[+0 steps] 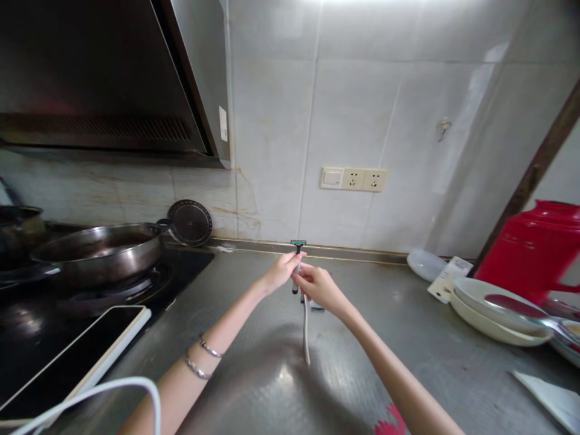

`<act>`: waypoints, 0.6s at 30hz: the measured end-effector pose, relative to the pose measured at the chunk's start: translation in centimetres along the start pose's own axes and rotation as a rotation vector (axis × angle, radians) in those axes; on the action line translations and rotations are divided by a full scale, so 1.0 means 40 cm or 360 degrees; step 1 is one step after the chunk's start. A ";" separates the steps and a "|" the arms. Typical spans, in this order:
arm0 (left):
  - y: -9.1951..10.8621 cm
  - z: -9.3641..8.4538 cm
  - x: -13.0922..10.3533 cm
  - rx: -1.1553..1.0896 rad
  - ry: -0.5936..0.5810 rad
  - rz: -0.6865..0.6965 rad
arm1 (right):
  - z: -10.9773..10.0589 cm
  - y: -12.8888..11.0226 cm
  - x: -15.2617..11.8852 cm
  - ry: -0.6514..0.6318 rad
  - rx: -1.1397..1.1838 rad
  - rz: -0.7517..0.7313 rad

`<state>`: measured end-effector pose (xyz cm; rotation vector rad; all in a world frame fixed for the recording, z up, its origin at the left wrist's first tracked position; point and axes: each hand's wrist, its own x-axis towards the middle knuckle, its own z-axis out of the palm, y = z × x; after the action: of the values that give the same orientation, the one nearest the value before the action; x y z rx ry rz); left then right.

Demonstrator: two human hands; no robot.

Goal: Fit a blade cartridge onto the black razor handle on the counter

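A razor with a green and black head [298, 243] stands upright above the metal counter, its dark handle end showing below the fingers. My left hand [284, 270] grips it just under the head. Close against it, my right hand [317, 285] has its fingers closed at the lower handle; whether they hold the razor or a cord is hard to make out. A pale cord [306, 338] runs down from beneath my right hand onto the counter. Another small bluish-green item [317, 307] lies on the counter behind the right hand, partly hidden.
On the left, a steel pan [104, 257] sits on the black stove, with a white-edged device [77, 356] and a white cable [131, 382] nearer me. White bowls [493, 311] and a red jug [534, 251] stand right. The counter [254, 386] carries a pink patch [390, 422].
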<state>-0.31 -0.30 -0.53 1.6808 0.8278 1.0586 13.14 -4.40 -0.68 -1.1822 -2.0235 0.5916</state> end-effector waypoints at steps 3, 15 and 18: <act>-0.003 -0.050 0.001 0.0431 -0.0218 -0.0111 | 0.020 0.018 -0.001 -0.0036 -0.0158 0.0171; 0.051 -0.197 -0.019 0.0562 -0.0227 -0.0338 | 0.103 0.090 -0.033 -0.0535 -0.0572 0.0558; 0.047 -0.193 -0.019 0.0569 -0.0262 -0.0337 | 0.117 0.104 -0.027 -0.0550 -0.0589 0.0593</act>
<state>-7.56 1.22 2.38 1.8956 1.1062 0.6437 12.23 -3.53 -6.90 -1.8078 -2.2828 0.6518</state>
